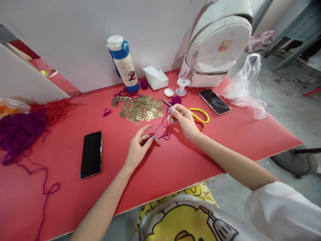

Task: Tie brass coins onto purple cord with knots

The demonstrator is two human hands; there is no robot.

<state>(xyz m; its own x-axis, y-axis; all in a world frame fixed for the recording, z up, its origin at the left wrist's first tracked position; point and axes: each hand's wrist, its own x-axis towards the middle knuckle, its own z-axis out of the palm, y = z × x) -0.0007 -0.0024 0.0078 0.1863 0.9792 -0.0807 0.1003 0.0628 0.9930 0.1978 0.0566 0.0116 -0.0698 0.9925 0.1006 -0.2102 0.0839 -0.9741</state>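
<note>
My left hand (139, 143) pinches the lower end of a thin purple cord (160, 127) just above the red table (175, 167). My right hand (182, 117) pinches the same cord higher up, so it runs taut between the two hands. A small loop of the cord lies on the table beside my left fingers. A pile of brass coins with square holes (141, 109) lies just behind both hands.
A black phone (92, 154) lies left of my hands, a second phone (214, 101) to the right. Yellow and orange scissors (200, 117), a purple thread ball (176, 99), an empty spool (182, 86), tissues (155, 77), a bottle (123, 63), a white backpack (218, 43) and purple yarn (17, 134) surround them.
</note>
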